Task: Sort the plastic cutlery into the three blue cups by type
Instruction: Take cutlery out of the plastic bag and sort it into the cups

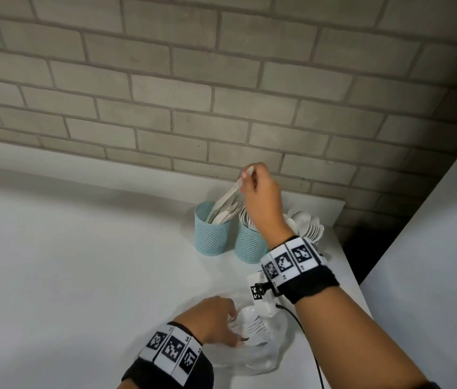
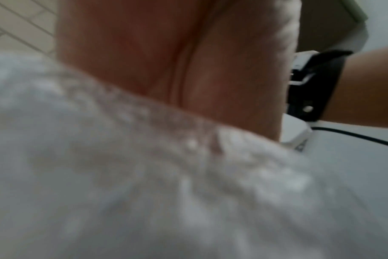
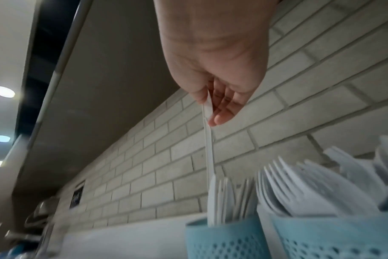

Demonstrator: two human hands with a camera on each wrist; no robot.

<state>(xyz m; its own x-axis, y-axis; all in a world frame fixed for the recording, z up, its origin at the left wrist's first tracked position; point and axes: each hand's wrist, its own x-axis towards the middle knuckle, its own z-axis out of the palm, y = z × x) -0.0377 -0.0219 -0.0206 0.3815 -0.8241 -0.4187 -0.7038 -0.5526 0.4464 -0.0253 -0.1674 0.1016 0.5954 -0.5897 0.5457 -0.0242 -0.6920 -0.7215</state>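
My right hand (image 1: 247, 177) is raised above the left blue cup (image 1: 212, 234) and pinches the top end of a white plastic knife (image 1: 228, 193). The knife's lower end stands inside that cup among other knives. In the right wrist view, thumb and fingers of the right hand (image 3: 208, 112) clamp the knife (image 3: 209, 149) over the knife cup (image 3: 224, 240). The middle cup (image 1: 249, 244) holds forks (image 3: 299, 189). My wrist hides the third cup; its spoons (image 1: 308, 223) show. My left hand (image 1: 234, 327) holds a clear plastic bag (image 1: 261, 360) with loose white cutlery (image 1: 252, 322).
The cups stand on a white counter (image 1: 81, 262) near its right end, close to a grey brick wall (image 1: 193, 94). A black cable (image 1: 303, 327) runs from my right wrist across the counter. A white panel (image 1: 432, 248) rises at the right.
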